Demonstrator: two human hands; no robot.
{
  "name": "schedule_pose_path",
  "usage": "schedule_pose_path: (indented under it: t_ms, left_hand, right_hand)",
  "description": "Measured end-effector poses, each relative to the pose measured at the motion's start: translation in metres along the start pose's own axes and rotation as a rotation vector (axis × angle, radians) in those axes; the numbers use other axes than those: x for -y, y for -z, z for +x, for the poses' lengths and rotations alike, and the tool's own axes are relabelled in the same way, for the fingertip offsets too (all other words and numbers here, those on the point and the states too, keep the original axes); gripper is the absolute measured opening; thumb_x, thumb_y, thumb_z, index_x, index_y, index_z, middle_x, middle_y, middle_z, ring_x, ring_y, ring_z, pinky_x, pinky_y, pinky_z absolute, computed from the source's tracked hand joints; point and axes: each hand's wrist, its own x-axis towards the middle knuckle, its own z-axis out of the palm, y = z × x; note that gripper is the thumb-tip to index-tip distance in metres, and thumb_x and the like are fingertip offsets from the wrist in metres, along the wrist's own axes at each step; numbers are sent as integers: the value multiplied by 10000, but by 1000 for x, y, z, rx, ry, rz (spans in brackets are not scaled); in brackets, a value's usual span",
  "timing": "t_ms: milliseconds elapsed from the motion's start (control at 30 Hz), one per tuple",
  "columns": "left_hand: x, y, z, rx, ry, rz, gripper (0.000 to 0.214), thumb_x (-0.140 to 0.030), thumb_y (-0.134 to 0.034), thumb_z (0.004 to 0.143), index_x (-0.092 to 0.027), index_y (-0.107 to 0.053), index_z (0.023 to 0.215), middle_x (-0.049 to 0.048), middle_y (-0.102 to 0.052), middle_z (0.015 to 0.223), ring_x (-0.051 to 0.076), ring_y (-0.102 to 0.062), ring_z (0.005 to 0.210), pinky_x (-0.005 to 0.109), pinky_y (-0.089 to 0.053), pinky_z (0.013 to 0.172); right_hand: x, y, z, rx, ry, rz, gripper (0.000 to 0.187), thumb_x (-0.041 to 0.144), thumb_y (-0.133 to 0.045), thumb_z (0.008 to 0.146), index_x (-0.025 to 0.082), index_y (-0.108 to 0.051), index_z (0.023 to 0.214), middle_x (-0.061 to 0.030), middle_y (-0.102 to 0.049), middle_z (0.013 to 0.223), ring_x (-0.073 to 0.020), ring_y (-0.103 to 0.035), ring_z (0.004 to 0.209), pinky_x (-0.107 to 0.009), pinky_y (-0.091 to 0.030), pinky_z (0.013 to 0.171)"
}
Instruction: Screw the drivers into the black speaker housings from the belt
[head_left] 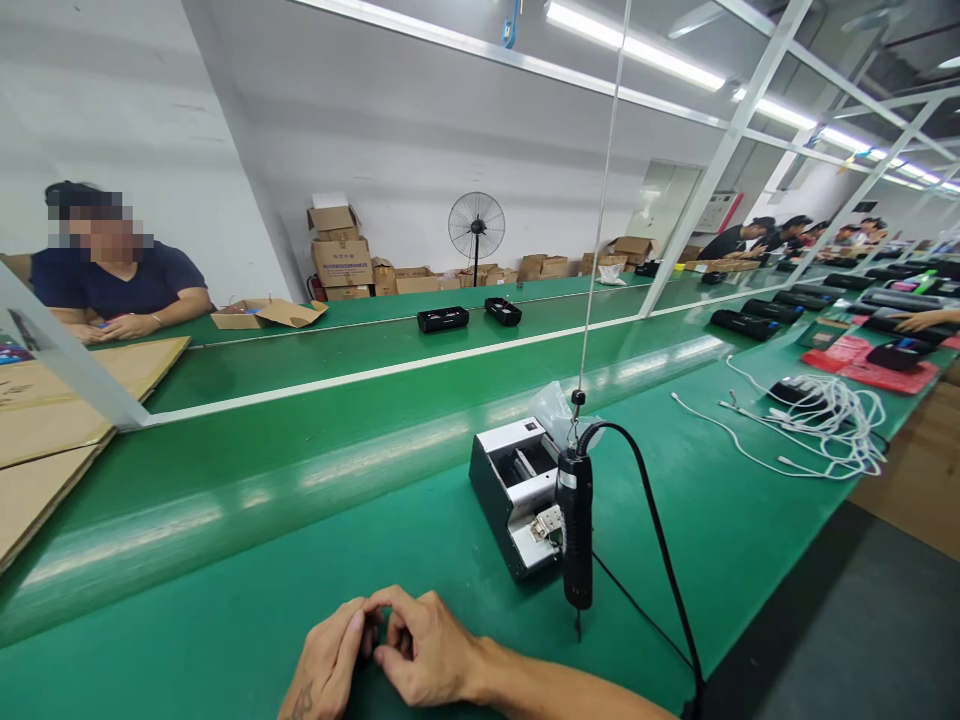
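Observation:
My left hand (pixel 324 655) and my right hand (pixel 426 648) rest together over the green bench near the bottom edge, their fingertips touching. The right fingers curl round a hollow, with thumb and index finger bent; nothing shows in it. On the left, the fingers are pressed together and curled inward, partly hidden behind the thumb; I see no object there. Beyond my right hand stands a black and white screw feeder (pixel 516 490). A black electric screwdriver (pixel 576 530) hangs upright from a cord beside it, bit downward, apart from both hands.
A white cable pile (pixel 840 425) lies to the right, near a red plastic bag (pixel 844 362). Black cases (pixel 442 319) sit on the conveyor belt (pixel 247 450). Cardboard sheets (pixel 82 400) lie left, before a seated co-worker (pixel 120 270). The screwdriver's black cable (pixel 660 520) loops down right.

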Motion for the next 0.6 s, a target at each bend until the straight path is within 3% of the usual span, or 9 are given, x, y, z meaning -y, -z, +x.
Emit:
schedule_pose_path:
  t_ms: [367,600]
  left_hand:
    - [-4,1,1,28,30,-23,583,-593,-339,1011,-210,-602,659,15,-623,596,156,-581,524,229,-503,549]
    - [8,-1,-5,-2,66,-80,556,-561,-363,1017,-209,-583,647,4,-606,607,150,-574,554,223,-491,580]
  right_hand:
    - [2,0,1,31,-22,-55,568,152,-605,700,250,-572,1258,77,-592,611,-116,-536,490,-184,-481,566]
    - [3,1,0,47,-3,-49,603,144,-590,717,268,-544,1306,79,-599,631,-114,-551,501,-180,-477,581]
